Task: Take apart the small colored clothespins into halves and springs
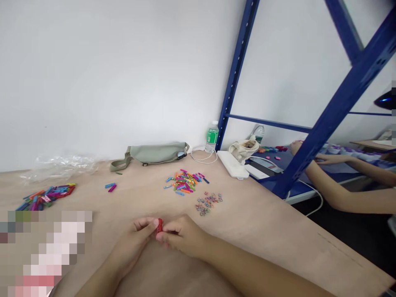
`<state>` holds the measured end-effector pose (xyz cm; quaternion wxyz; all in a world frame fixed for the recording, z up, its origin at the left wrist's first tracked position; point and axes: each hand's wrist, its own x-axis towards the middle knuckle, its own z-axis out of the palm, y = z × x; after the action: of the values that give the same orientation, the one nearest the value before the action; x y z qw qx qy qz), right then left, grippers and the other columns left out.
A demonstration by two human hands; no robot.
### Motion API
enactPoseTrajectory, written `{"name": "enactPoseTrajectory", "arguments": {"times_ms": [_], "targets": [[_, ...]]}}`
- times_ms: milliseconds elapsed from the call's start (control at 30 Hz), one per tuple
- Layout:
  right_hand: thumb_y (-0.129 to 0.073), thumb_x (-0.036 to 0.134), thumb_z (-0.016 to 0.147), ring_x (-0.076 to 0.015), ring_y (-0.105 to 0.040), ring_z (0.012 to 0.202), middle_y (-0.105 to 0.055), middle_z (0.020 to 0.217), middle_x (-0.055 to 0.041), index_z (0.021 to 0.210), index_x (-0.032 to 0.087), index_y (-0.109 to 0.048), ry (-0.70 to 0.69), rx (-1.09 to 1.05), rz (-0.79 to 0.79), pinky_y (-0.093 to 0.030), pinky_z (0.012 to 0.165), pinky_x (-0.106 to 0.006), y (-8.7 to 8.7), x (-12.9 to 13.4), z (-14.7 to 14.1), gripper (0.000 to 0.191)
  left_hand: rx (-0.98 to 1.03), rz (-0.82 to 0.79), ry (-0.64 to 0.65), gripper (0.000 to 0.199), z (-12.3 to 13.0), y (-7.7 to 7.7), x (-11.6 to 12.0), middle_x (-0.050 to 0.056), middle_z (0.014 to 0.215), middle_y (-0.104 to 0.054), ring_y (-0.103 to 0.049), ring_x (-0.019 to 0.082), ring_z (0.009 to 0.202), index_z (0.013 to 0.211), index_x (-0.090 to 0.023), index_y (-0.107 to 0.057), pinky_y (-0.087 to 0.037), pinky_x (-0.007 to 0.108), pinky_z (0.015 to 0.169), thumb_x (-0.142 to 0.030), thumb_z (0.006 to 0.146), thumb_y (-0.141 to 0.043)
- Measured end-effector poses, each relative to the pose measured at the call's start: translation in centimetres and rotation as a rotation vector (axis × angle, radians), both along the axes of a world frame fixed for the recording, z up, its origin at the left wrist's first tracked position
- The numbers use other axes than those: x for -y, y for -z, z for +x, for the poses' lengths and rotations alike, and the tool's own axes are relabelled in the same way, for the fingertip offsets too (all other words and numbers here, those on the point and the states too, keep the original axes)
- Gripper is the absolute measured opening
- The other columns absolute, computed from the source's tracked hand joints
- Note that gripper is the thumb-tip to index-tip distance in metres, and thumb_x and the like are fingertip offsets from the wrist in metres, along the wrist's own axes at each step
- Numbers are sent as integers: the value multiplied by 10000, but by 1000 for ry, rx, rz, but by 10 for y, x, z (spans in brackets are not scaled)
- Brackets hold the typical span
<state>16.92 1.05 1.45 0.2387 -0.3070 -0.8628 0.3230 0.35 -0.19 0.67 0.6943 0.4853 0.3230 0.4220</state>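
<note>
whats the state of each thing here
small red piece, pinched between both hands
left hand, fingers closed on it
right hand, fingers closed on it
middle stick pile, loose and scattered
small ring pile, loose heap
far-left stick pile, loose heap
green waist bag, lying on its side
water bottle, upright, capped
plastic wrap, crumpled

Tan wooden surface (262, 235) here, with two heaps of colored sticks (185, 182), some tiny beads (208, 203), crumpled plastic wrap (58, 168), plus an olive waist bag (151, 154), water bottle (212, 137) and white power bank (232, 164) by the wall.
</note>
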Motion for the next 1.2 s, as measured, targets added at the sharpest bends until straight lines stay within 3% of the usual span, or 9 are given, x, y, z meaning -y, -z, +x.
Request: {"name": "enactPoseTrajectory", "arguments": {"times_ms": [233,500,733,833,1000,1200], "targets": [[-365,316,868,-88,-508,576,-566,620,-10,691,132,-578,-90,103,268,-374,574,-177,4,-8,4,333,-10,-43,-35,189,-5,5,-3,29,633,-614,-508,141,654,656,-136,-662,-393,257,684,-312,688,-601],[-332,321,882,-92,-515,604,-573,652,-25,710,126,-581,-171,101,401,-383,581,-178,2,-12,9,359,81,-97,6,137,-3,4,-1,20,659,-601,-493,116,651,692,-143,-665,-391,229,683,-263,702,-599],[-295,270,898,-108,-502,616,-591,667,-39,769,113,-606,-176,174,636,-377,578,-206,2,-12,10,372,78,-96,-7,130,-3,7,1,24,662,-586,-484,109,654,670,-130,-651,-388,215,674,-250,695,-610],[-308,295,892,-108,-508,610,-585,640,-37,730,115,-607,-162,136,575,-386,578,-203,0,-8,10,385,67,-91,-16,146,-4,8,0,21,644,-586,-486,112,639,644,-134,-642,-394,219,655,-270,686,-615],[-327,349,877,-86,-516,558,-565,589,-3,676,140,-589,-94,31,216,-395,553,-176,-6,2,6,390,95,-72,-121,139,-4,6,-3,0,627,-604,-505,115,620,664,-157,-648,-403,228,652,-293,676,-621],[-317,311,877,-97,-465,562,-523,591,-3,651,143,-516,108,32,226,-348,556,-201,-13,-2,10,344,189,-105,-232,131,-4,6,-7,7,642,-607,-516,105,625,680,-141,-658,-417,214,650,-262,632,-665]]}}
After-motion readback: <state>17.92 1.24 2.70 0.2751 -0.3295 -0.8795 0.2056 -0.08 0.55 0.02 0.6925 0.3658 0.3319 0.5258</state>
